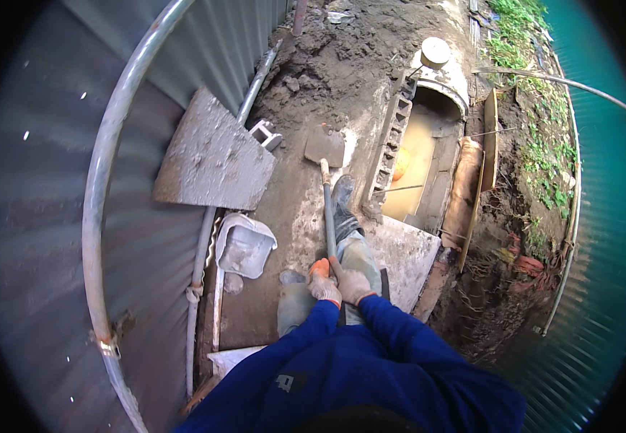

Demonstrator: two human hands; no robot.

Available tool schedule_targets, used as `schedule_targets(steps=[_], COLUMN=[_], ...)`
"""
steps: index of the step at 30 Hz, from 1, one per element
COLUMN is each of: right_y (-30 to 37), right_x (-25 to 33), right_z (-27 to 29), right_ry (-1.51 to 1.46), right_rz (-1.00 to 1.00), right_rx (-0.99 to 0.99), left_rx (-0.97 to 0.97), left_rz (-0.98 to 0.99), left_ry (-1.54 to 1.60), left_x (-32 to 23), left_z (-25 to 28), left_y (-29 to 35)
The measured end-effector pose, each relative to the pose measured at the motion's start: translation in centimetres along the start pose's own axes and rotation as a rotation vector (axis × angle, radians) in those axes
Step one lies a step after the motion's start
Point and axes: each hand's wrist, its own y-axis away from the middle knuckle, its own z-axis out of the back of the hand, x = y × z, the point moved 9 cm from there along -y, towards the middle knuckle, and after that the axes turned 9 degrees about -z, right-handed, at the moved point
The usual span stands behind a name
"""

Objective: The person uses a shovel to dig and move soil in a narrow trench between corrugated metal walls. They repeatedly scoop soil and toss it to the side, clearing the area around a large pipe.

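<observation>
A long-handled shovel (pixel 329 206) points away from me, its flat, mud-coated blade (pixel 325 146) on the dirt ahead. My right hand (pixel 355 286), in a pale work glove, is closed round the near end of its handle. Close beside it, my left hand (pixel 324 287) wears a glove with orange fingers and is closed at the handle's end; its grip is partly hidden. Both hands are low in front of my body. The handle runs alongside my boot (pixel 343 202).
Right of the shovel, a hollow-block wall (pixel 394 137) borders a pit of muddy water (pixel 420 162) with an orange ball-like object (pixel 401 164). A concrete pipe (pixel 446 83) lies beyond. On the left are a mud-smeared board (pixel 215 155), a grey tub (pixel 247 245) and a metal pipe (pixel 97 187).
</observation>
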Motion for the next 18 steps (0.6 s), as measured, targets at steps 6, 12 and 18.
schedule_targets(steps=[6, 12, 18], right_y=[-6.6, -7.9, -7.2], right_x=[-1.7, -1.8, -1.3], right_z=[10.0, 15.4, 14.3], right_ry=[0.019, 0.127, 0.145], right_rz=[0.019, 0.205, 0.228], right_rx=[-0.035, 0.148, 0.116], left_rx=[0.038, -0.247, -0.181], left_rz=[0.125, 0.191, 0.248], left_ry=[0.116, 0.038, 0.035], left_x=[4.2, 6.1, 4.0], left_z=[-10.2, -13.0, -13.9], left_y=[-3.6, -2.5, 0.2])
